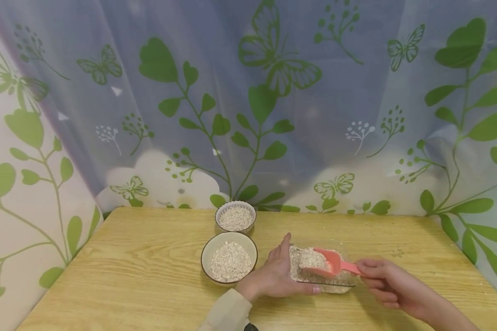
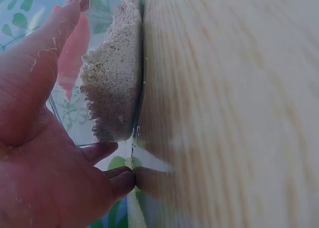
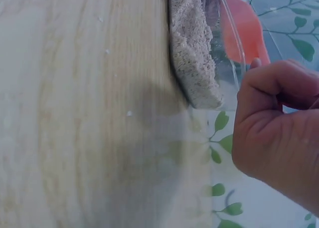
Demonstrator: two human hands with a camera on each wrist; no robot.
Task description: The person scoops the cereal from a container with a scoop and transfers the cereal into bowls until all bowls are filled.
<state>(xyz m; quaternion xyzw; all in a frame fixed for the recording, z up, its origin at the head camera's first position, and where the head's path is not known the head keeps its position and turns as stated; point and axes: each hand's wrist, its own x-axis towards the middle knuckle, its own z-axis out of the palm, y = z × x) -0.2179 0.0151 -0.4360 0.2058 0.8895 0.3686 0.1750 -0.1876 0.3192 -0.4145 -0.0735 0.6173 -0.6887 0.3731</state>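
Note:
A clear rectangular container (image 1: pixel 343 286) of oat flakes (image 2: pixel 112 73) stands on the table. My left hand (image 1: pixel 275 273) rests against its left end, fingers straight and spread, with the thumb stretched along the near side. My right hand (image 1: pixel 391 285) grips the handle of a pink scoop (image 1: pixel 334 263). A heap of oat flakes (image 1: pixel 313 259) lies in the scoop, whose bowl is at the container's top. In the right wrist view, the scoop (image 3: pixel 243 31) shows behind the clear wall, above the oats' surface.
Left of the container, a cream bowl (image 1: pixel 205 266) with a dark rim holds oat flakes. Behind it stands a smaller fluted bowl (image 1: pixel 218 222), also with oats. The wooden table (image 1: pixel 141 276) ends at a leaf-and-butterfly curtain (image 1: pixel 335 115). Small flakes are scattered on the table.

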